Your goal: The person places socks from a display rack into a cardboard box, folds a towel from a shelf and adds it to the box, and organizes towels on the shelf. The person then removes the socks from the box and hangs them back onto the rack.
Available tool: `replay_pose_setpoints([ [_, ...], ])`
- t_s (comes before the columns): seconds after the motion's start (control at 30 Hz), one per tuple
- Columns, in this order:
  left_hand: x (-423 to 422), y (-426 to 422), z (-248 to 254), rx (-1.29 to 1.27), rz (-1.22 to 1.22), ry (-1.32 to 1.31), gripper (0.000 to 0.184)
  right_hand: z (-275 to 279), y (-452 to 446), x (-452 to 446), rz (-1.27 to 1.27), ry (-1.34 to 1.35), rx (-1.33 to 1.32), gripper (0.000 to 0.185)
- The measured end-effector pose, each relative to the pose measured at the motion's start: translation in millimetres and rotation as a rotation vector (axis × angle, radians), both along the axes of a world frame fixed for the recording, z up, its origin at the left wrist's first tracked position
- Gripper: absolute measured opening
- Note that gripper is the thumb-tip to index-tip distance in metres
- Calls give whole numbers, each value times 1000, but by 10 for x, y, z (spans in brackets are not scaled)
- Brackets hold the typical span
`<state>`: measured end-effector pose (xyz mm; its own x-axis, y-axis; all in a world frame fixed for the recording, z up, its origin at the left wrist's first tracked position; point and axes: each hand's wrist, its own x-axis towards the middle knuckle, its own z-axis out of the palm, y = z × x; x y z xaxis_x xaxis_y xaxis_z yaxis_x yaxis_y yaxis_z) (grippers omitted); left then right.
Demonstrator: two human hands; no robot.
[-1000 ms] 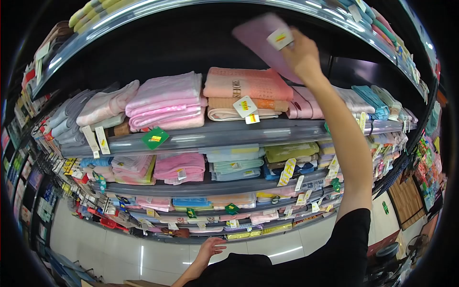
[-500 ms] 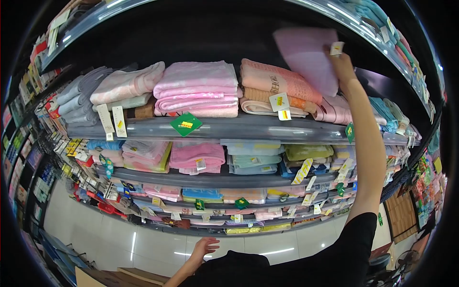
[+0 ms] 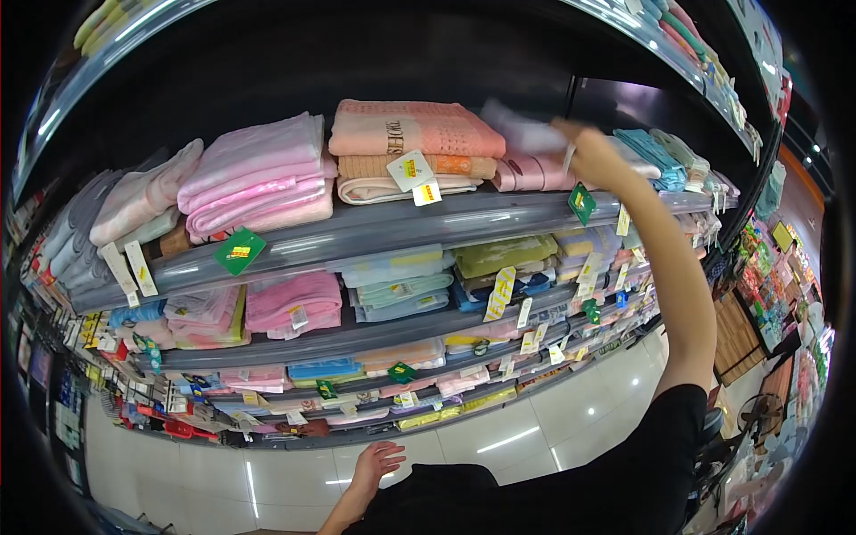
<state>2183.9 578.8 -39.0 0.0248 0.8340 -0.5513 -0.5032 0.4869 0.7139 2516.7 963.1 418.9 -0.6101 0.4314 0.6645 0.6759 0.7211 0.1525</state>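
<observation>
My right hand (image 3: 593, 153) is stretched out to the upper shelf, blurred by motion, with a pale lilac towel (image 3: 522, 131) in its fingers. The towel is held just above a low pile of folded pink towels (image 3: 532, 174). Left of it stands a stack topped by a peach towel (image 3: 419, 129), with a white price tag (image 3: 411, 171) hanging in front. Rolled blue towels (image 3: 649, 157) lie to the right of the hand. My left hand (image 3: 374, 465) hangs low near my body, fingers loosely apart, holding nothing.
Pink towels (image 3: 259, 169) and grey towels (image 3: 76, 236) fill the shelf's left part. Green tags hang on the shelf edge (image 3: 374, 230). Lower shelves hold more folded towels, such as a green one (image 3: 504, 254). Another shelf's edge (image 3: 642, 40) runs overhead.
My right hand has lowered the lilac towel from upright above the shelf to near the pink pile. The view has shifted right, so the shelves appear further left. My left hand has hardly moved.
</observation>
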Motion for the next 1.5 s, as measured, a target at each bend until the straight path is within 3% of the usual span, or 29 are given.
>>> replay_pose_setpoints([
  [0.07, 66, 30, 10, 15, 2, -2, 44, -41, -258, -80, -31, -110, -40, 37],
  [0.17, 90, 52, 25, 1, -31, 10, 43, -56, -174, -45, -56, -5, -108, 37],
  [0.23, 96, 63, 32, 22, -49, 14, 41, -68, 315, 110, -18, 341, 9, 35],
  [0.3, 81, 64, 6, 32, -43, 15, 41, 251, 276, 0, -155, 562, -171, 43],
  [0.33, 64, 51, 4, 34, -55, 15, 41, 406, 241, -73, -249, 621, -143, 54],
  [0.37, 52, 42, 8, 38, -38, 17, 41, 467, 370, -130, -212, 698, -50, 50],
  [0.53, -56, -53, -77, 18, 10, 11, 43, 738, 161, -929, -108, 590, 162, 39],
  [0.7, -232, -238, -95, 6, 80, 11, 41, 375, -478, -1789, 84, -5, 205, 37],
  [0.73, -283, -271, -60, 32, 68, 60, 41, 333, -611, -1923, 45, -111, 62, 42],
  [0.8, -439, -334, 30, 128, 58, 154, 37, 359, -923, -1994, 52, -108, 40, 46],
  [0.83, -533, -342, 237, 130, 83, 149, 37, 394, -1073, -2035, 39, -110, 18, 49],
  [0.9, -740, -309, 774, 490, -47, 506, 32, 461, -1337, -2131, 195, -111, 63, 52],
  [1.03, -1122, -155, 2387, 792, -44, 1056, 24, 312, -1442, -2694, 563, -135, 195, 57],
  [1.1, -1288, -15, 2915, 1006, 13, 1211, 22, 138, -1430, -3010, 569, -137, 267, 59],
  [1.23, -1508, 226, 3437, 1128, 146, 1283, 19, 199, -1417, -3276, 497, -236, 196, 64],
  [1.3, -1616, 345, 3543, 1130, 197, 1281, 19, 338, -1329, -3303, 415, -315, -89, 69],
  [1.33, -1682, 425, 3544, 1175, 248, 1256, 17, 348, -1290, -3276, 521, -302, -2, 68],
  [1.43, -1809, 581, 3641, 1236, 329, 1220, 16, 185, -1372, -3245, 497, -276, 225, 65],
  [1.5, -1900, 664, 3720, 1283, 367, 1349, 16, 204, -1309, -3290, 510, -276, 183, 62],
])
